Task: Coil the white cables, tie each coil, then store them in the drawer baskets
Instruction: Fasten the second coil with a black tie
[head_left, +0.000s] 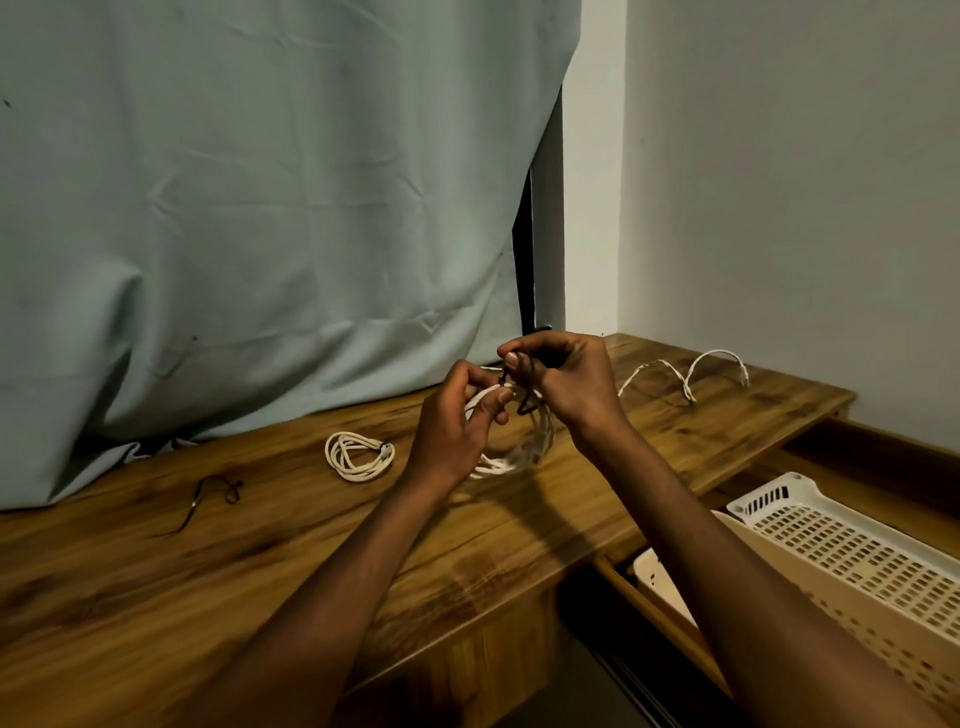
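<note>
The coil (511, 441) hangs upright between both hands, left hand (457, 421) pinching its top strands, right hand (563, 384) gripping the dark tie (525, 402) just above, nearer.

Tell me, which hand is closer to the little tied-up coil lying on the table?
Left. The left hand is just right of the tied coil, apart from it; the right hand is farther right, beyond the left one.

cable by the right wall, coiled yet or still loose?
Loose. The cable by the wall lies strung out in open arcs on the desk, untied, unlike the tied coil further left.
</note>
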